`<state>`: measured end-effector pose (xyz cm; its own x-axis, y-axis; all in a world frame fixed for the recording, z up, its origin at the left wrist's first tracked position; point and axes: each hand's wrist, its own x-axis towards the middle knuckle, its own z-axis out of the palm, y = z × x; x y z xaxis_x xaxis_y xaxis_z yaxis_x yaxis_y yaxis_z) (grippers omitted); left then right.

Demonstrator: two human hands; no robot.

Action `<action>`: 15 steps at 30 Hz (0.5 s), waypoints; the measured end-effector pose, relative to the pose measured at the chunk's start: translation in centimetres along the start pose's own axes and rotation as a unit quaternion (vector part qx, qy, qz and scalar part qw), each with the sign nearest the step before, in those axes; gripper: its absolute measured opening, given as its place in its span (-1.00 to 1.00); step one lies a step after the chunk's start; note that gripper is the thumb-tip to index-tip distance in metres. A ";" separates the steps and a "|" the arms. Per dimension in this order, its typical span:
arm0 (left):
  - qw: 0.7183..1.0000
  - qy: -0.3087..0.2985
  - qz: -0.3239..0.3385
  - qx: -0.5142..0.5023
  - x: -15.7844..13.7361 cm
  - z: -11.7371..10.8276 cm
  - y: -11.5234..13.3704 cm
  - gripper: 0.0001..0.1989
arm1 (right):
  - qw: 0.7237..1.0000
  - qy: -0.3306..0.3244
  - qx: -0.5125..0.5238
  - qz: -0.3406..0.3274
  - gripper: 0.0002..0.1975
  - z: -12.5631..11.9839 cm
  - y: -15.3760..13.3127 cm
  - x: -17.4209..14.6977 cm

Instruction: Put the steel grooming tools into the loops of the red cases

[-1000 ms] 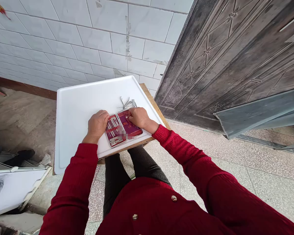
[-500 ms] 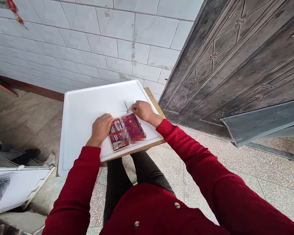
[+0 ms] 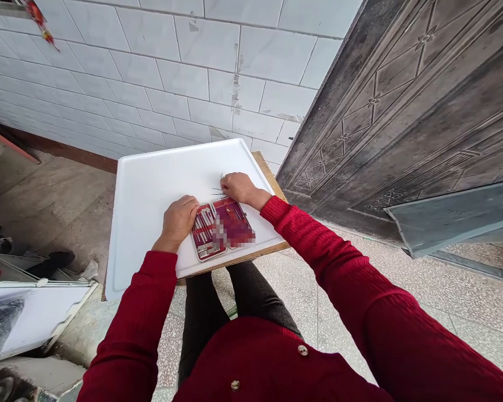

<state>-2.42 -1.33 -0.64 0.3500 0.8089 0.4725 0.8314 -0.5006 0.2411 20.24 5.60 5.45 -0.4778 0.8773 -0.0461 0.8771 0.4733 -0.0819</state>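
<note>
Since a second ago, the right hand (image 3: 237,187) has shifted off the right half of the red case (image 3: 204,229) to the metal tools (image 3: 218,194) just beyond its far edge. I see its fingers bunched there, but cannot tell whether they grip one. At the case's left edge the left hand (image 3: 178,220) is curled; whether it pinches the rim, I can't make out. From my end, the case lies open near the front edge of the white board (image 3: 151,195), slim implements (image 3: 204,220) filling its left half.
</note>
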 end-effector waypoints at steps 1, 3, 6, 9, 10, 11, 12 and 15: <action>1.000 0.001 0.001 0.000 0.0 0.0 0.0 -0.73 | 1.000 0.007 0.007 0.000 -0.75 0.0 0.1 0.0; 1.000 -0.001 0.004 0.000 0.0 0.0 -0.1 -0.73 | 0.998 0.030 0.044 0.012 -0.78 0.2 0.3 -0.2; 1.000 -0.004 0.004 -0.001 0.0 -0.1 0.0 -0.73 | 0.981 0.083 0.168 0.042 -0.84 0.8 1.1 -0.7; 1.000 -0.011 0.002 0.002 0.0 -0.1 0.0 -0.74 | 0.932 0.101 0.341 0.074 -0.78 1.7 2.0 -1.5; 1.000 -0.013 0.002 0.001 0.0 -0.1 0.1 -0.74 | 0.911 0.093 0.393 0.082 -0.72 2.1 2.2 -1.8; 1.000 -0.012 0.002 0.000 0.0 -0.1 0.1 -0.74 | 0.891 0.084 0.438 0.087 -0.66 2.4 2.5 -2.0; 1.000 -0.009 0.002 -0.001 0.0 -0.1 0.1 -0.74 | 0.872 0.076 0.475 0.090 -0.61 2.7 2.7 -2.3; 1.000 -0.004 0.001 -0.004 0.0 0.0 0.0 -0.74 | 0.832 0.070 0.544 0.082 -0.57 3.6 3.2 -2.8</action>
<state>-2.40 -1.32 -0.60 0.3549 0.8107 0.4657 0.8271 -0.5044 0.2478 24.23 4.36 1.74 -0.2783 0.9598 -0.0360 0.3304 0.0604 -0.9419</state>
